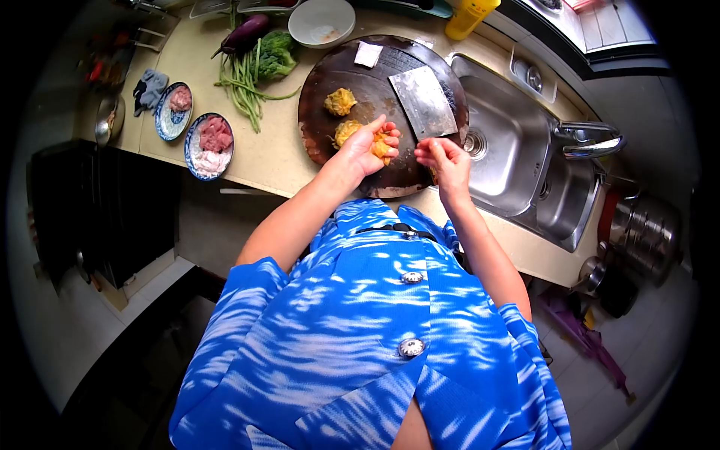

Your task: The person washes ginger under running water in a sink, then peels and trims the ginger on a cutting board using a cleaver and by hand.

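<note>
On the round dark chopping board sit yellow-orange, leafy-looking clumps, one toward the back and another partly behind my left hand. My left hand curls around a similar yellow-orange clump above the board's near part. To the right, my right hand has its thumb and fingers pinched together near the board's edge; what they hold, if anything, I cannot make out. A bit of orange shows just below those fingertips. A wide cleaver blade lies flat just beyond my right hand.
A small white piece lies on the board's far side. Left are two plates of raw meat, green beans, broccoli, and an eggplant. A white bowl stands behind. The steel sink adjoins the right.
</note>
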`<move>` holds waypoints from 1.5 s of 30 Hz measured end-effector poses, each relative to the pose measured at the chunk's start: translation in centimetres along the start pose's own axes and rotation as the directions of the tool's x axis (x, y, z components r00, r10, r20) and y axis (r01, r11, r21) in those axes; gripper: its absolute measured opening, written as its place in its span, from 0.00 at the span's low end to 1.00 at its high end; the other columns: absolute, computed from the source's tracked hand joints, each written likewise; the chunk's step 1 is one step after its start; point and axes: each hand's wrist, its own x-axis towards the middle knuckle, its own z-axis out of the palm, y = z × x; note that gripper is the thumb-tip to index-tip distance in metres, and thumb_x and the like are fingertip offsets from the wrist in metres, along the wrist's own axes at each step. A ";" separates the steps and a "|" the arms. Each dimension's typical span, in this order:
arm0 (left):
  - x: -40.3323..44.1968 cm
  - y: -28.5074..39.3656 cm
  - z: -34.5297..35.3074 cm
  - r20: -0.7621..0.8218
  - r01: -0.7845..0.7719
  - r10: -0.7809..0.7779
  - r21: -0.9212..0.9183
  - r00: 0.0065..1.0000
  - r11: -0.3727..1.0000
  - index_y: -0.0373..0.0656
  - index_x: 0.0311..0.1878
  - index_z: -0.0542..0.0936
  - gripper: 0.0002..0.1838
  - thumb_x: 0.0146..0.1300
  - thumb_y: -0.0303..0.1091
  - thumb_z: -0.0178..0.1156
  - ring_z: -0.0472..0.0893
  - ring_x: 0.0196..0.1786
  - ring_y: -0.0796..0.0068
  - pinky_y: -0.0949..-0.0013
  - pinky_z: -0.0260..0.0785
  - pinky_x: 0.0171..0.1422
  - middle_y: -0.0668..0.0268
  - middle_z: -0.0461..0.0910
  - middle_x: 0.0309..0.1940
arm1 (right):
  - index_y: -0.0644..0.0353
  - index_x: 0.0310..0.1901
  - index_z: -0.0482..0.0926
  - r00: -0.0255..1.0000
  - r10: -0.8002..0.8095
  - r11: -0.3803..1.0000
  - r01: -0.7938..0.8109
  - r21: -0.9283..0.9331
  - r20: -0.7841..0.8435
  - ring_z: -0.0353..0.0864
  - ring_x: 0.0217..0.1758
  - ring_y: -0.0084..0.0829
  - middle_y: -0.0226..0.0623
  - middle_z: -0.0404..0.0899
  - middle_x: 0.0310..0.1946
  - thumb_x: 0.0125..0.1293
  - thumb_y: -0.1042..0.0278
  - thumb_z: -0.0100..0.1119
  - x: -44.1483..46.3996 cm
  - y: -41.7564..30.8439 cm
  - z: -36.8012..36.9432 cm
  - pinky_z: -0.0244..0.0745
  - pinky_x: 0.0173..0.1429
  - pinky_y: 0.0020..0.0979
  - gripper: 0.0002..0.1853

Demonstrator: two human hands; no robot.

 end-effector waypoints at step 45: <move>-23.2 -10.7 -32.0 -0.729 -0.864 0.519 -0.502 0.447 0.039 0.41 0.32 0.75 0.07 0.61 0.31 0.49 0.77 0.31 0.67 0.68 0.69 0.34 0.63 0.77 0.27 | 0.65 0.33 0.78 0.414 0.786 0.616 -0.450 -0.647 0.460 0.74 0.21 0.21 0.33 0.78 0.23 0.64 0.64 0.56 4.1 5.8 11.0 0.70 0.26 0.20 0.11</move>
